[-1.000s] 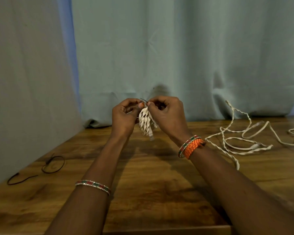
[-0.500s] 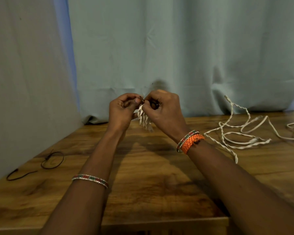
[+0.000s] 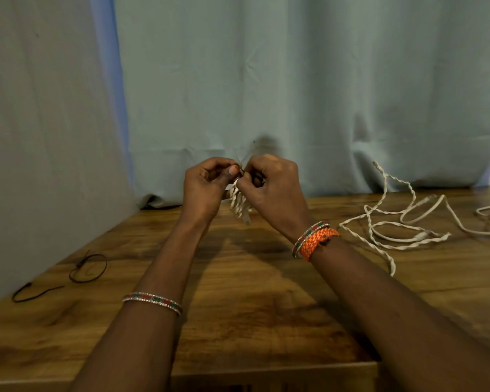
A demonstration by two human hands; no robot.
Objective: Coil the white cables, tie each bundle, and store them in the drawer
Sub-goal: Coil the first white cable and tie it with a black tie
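Nearest, two forearms reach out over the wooden table [image 3: 238, 306], a beaded bangle [image 3: 153, 299] on the left one. At far left, thin black ties [image 3: 88, 268] lie on the wood. Farther on, an orange woven band [image 3: 318, 241] circles the right wrist. Held above the table, the left hand [image 3: 203, 188] and right hand [image 3: 275, 190] both pinch the top of a coiled white cable bundle [image 3: 239, 203] between them. To the right, loose white cables [image 3: 402, 224] sprawl near the curtain [image 3: 294, 80].
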